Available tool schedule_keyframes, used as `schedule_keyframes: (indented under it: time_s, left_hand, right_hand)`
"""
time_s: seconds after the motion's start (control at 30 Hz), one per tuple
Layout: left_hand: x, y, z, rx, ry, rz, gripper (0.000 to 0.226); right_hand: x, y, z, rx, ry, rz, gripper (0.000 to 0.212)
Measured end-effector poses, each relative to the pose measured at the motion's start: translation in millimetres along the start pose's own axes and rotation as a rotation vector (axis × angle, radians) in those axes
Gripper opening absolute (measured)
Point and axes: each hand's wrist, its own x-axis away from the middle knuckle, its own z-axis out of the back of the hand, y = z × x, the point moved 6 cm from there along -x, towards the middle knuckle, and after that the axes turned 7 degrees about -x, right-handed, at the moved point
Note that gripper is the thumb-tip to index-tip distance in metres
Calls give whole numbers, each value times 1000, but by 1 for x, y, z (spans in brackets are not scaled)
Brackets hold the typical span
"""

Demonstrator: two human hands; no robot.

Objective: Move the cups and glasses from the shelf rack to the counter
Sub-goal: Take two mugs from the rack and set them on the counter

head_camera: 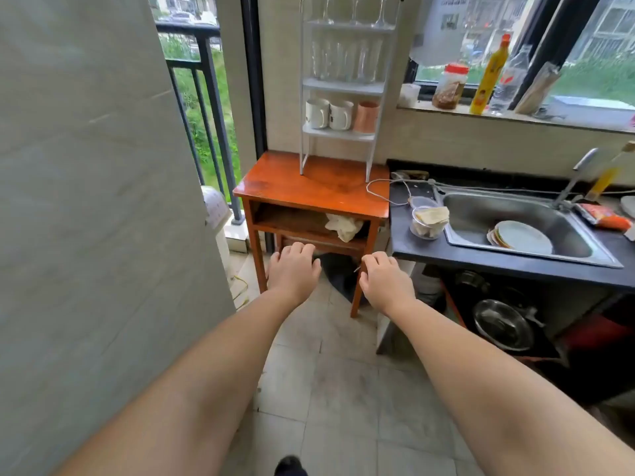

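A white shelf rack (343, 85) stands on an orange wooden side table (292, 187) against the wall. Its lowest shelf holds two white mugs (318, 113) and a pink cup (366, 116). Several clear tumblers (345, 61) fill the middle shelf, and stemmed glasses (354, 10) stand on top. The dark counter (481, 257) lies to the right of the table. My left hand (292, 269) and my right hand (386, 278) reach forward in front of the table, below its top. Both hold nothing, with fingers loosely curled and apart.
A steel sink (464, 214) with plates (520, 235) is set into the counter. A plastic container (427, 221) sits at the sink's left. Bottles and a jar (450, 85) line the window sill. A grey wall panel (96, 201) fills the left. Pots sit under the counter.
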Motion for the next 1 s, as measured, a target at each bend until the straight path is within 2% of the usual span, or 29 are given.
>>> schedule_keyframes:
  time_s: [0.13, 0.4, 0.73, 1.0]
  left_hand:
    - [-78, -13, -15, 0, 6, 4, 37]
    - [-253, -27, -27, -90, -11, -168, 39]
    - [-430, -21, -49, -11, -61, -167, 42]
    - [-565, 11, -67, 171, -73, -85, 44]
  right_hand:
    - [-78, 13, -6, 11, 22, 8, 38]
    - [-249, 36, -3, -34, 100, -91, 35]
    - [-414, 82, 2, -2, 101, -120, 34]
    - [-550, 117, 28, -182, 179, -135, 37]
